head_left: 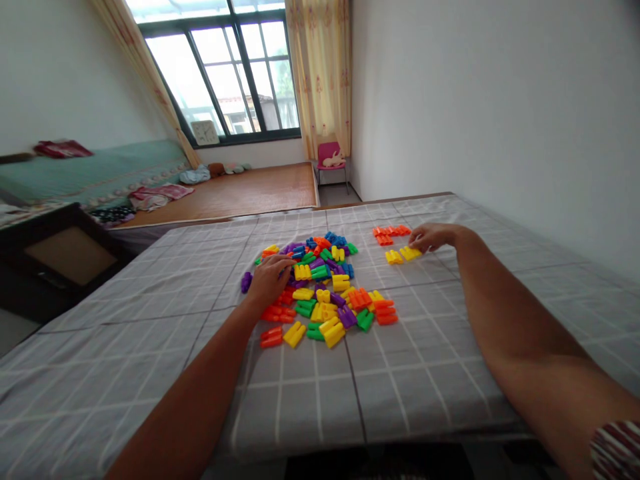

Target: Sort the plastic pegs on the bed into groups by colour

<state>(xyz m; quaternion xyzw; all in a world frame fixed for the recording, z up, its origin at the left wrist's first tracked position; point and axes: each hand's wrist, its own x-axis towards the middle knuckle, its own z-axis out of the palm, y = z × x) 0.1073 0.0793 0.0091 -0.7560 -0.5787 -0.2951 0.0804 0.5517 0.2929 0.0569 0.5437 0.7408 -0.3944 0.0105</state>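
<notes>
Off to the right, my right hand point(434, 237) pinches a yellow plastic building piece point(410, 253), which lies on the cloth. Left of that piece, almost touching it, is another yellow piece point(393, 257). Just behind them orange pieces point(391, 233) sit grouped together. My left hand point(273, 277) rests at the left side of a mixed pile of building pieces, its fingers stretched over them beside a yellow piece point(303, 272). The pile holds several purple, green point(365, 320), blue point(336, 239), orange and yellow pieces. My left hand hides some of them.
A grey checked tablecloth point(430, 373) covers the table. Beyond it stand a low bed platform point(240, 193) and a pink chair point(331, 155) with a soft toy. A white wall point(490, 100) runs along the right; a dark cabinet point(60, 257) is at the left.
</notes>
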